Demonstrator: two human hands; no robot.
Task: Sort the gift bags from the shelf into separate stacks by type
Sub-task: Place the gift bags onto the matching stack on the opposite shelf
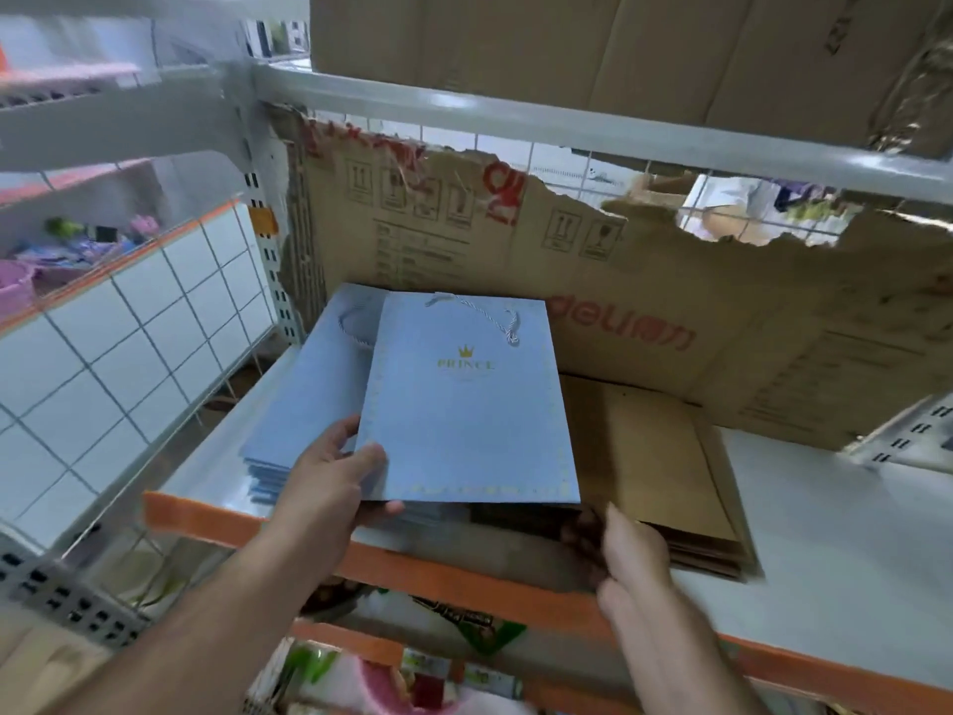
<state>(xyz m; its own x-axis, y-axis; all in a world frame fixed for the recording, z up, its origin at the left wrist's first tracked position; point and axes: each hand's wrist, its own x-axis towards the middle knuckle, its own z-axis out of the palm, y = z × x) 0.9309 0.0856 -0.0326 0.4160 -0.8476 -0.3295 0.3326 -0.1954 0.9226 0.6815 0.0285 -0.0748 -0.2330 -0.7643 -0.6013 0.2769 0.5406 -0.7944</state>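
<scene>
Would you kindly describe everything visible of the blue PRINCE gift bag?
The blue PRINCE gift bag is flat-folded pale blue paper with a gold crown, gold lettering, dotted gold border and twisted white cord handle. It lies face up over the blue bag stack and brown paper bags. The left hand pinches its lower left edge; the blurred right hand reaches its lower right corner.

The right hand (634,554) was blurred, its fingertips lost in shadow beneath the blue gift bag (464,420). That bag covered the left part of the brown paper bags (655,467). The small print under its "PRINCE" lettering was unreadable.
</scene>
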